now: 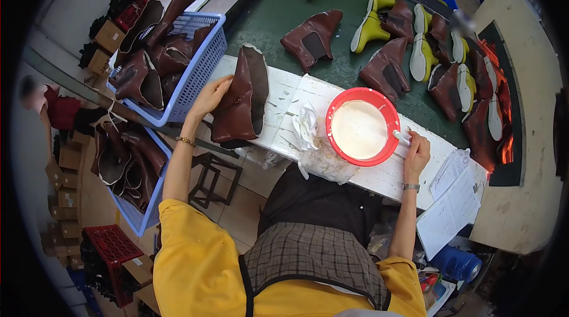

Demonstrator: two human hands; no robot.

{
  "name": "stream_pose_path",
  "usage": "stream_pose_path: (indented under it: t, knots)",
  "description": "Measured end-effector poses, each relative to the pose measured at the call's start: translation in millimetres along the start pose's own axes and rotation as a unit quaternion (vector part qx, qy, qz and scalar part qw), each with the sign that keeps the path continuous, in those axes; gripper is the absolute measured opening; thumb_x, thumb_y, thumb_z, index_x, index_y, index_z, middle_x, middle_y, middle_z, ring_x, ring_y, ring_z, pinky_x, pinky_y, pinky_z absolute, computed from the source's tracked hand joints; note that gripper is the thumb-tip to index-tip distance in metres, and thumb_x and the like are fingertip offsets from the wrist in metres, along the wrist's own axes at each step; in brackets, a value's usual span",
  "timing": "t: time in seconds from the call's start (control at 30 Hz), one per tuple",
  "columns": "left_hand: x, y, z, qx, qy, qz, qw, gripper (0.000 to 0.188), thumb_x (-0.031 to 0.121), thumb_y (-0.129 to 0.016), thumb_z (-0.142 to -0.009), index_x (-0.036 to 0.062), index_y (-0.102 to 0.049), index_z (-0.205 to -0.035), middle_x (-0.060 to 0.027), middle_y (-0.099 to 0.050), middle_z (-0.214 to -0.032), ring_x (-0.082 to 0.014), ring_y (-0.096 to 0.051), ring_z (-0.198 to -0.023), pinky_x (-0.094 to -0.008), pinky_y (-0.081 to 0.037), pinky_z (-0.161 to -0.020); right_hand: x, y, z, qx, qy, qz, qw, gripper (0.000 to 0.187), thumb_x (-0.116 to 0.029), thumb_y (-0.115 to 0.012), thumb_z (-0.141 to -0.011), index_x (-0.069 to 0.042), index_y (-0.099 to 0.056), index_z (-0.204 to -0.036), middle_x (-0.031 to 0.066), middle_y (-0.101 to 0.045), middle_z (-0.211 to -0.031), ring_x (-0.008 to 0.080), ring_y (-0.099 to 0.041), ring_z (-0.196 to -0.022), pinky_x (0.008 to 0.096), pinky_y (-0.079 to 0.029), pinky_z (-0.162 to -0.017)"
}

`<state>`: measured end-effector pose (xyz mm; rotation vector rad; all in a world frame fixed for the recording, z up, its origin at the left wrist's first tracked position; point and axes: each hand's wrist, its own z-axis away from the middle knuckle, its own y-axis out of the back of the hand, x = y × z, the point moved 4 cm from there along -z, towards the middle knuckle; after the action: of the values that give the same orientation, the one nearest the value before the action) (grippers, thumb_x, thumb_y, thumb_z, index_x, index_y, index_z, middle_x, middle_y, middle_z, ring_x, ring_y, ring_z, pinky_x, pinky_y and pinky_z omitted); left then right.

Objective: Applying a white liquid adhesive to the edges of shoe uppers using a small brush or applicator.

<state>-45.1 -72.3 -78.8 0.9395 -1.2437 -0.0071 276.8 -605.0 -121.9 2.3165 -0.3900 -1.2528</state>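
Note:
My left hand (208,97) grips a brown leather boot upper (243,103) by its back edge, holding it upright over the left end of the white work board (284,89). My right hand (416,150) rests at the right rim of a red bowl (391,117) full of white glue, its fingers closed on a small white brush handle (403,137) that dips toward the bowl. A crumpled white rag (307,124) lies between the boot upper and the bowl.
A blue basket (201,65) of brown uppers stands at the left, another blue basket (151,204) below it. On the dark green belt (278,9) lie several brown uppers and yellow-green lasts. Papers (453,198) sit at the right. A metal stool (216,178) stands underneath.

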Motion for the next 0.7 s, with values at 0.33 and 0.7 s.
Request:
stream_pose_path:
  t: [0.33,0.7]
  knots:
    - [23.1,1.0,-33.5,0.017,0.151,0.161,0.975,0.094,0.069,-0.046,-0.099,-0.0094,-0.042,-0.149,-0.0292,-0.059,-0.138,-0.0353,-0.061,-0.125,-0.0384,-0.043,-0.108,-3.7,25.3,-6.8,-0.073,-0.145,-0.044,0.986,0.043,-0.032,-0.059,-0.106,0.005,-0.076,-0.090,0.0032,-0.060,-0.064,0.0105,-0.050,-0.060,0.0289,-0.039,-0.057]
    - [55.2,-32.1,-24.7,0.172,-0.009,-0.080,0.982,0.088,0.035,-0.081,-0.071,-0.0051,-0.048,-0.142,-0.0288,-0.065,-0.129,-0.0404,-0.064,-0.120,-0.0420,-0.050,-0.102,-117.0,22.9,-29.0,-0.177,0.030,0.146,0.973,0.022,-0.028,-0.073,-0.093,-0.016,-0.077,-0.111,0.0045,-0.063,-0.084,0.0212,-0.066,-0.070,0.0337,-0.049,-0.062]
